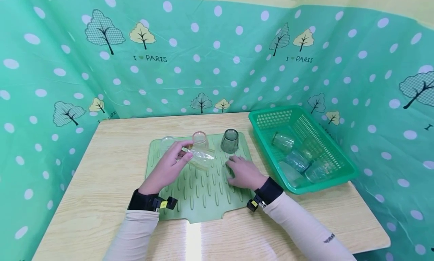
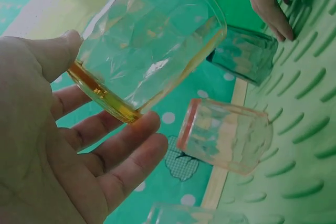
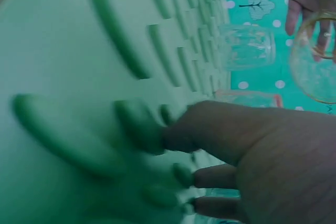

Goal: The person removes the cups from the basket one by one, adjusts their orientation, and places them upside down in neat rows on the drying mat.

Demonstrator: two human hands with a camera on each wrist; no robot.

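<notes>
My left hand (image 1: 173, 161) (image 2: 79, 140) holds a yellow-tinted clear glass (image 1: 200, 157) (image 2: 149, 40) tilted on its side above the green ribbed drying mat (image 1: 203, 189), thumb and fingers around its base. Upside down on the mat's far edge stand a pink-tinted glass (image 1: 200, 139) (image 2: 226, 135), a dark green glass (image 1: 229, 140) (image 2: 244, 53) and a clear glass (image 1: 167, 143) (image 3: 247, 45). My right hand (image 1: 245, 172) (image 3: 252, 156) rests flat on the mat with its fingers spread, just in front of the dark green glass.
A green plastic basket (image 1: 325, 166) at the right of the wooden table (image 1: 108, 166) holds several more glasses lying on their sides. A green polka-dot curtain (image 1: 217, 65) surrounds the table on three sides.
</notes>
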